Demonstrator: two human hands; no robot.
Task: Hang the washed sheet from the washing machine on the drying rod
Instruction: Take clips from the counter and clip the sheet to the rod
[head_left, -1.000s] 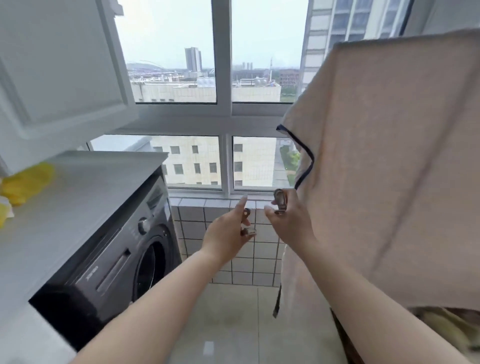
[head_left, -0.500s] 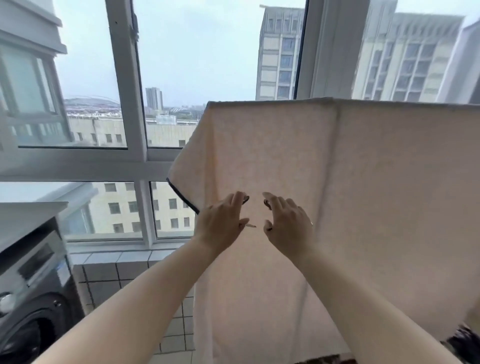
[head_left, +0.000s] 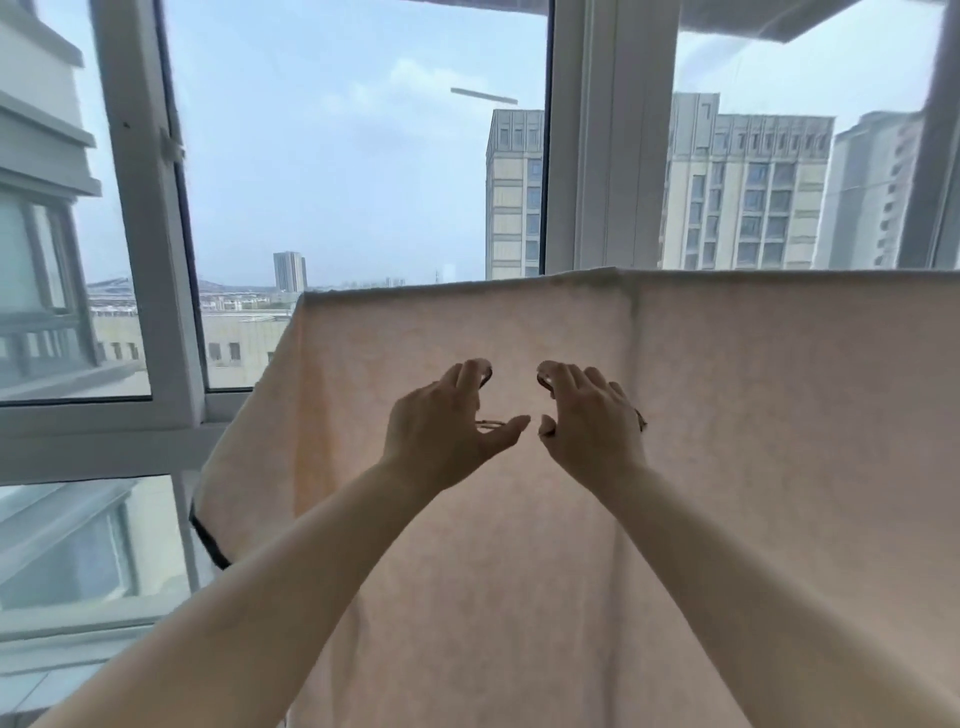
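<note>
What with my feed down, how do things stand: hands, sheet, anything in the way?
Left hand and right hand each grip a clip before the sheet. Sheet draped, rod hidden beneath. Nothing between.

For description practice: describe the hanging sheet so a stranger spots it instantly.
Find the white-framed window facing tower blocks. Before it hangs the pale pink fabric sheet, filling the lower right view. It alone is cloth, with dark piping at its lower left corner.

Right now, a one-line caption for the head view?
Left hand and right hand, each holding a clip, raised before the draped pink sheet.
</note>
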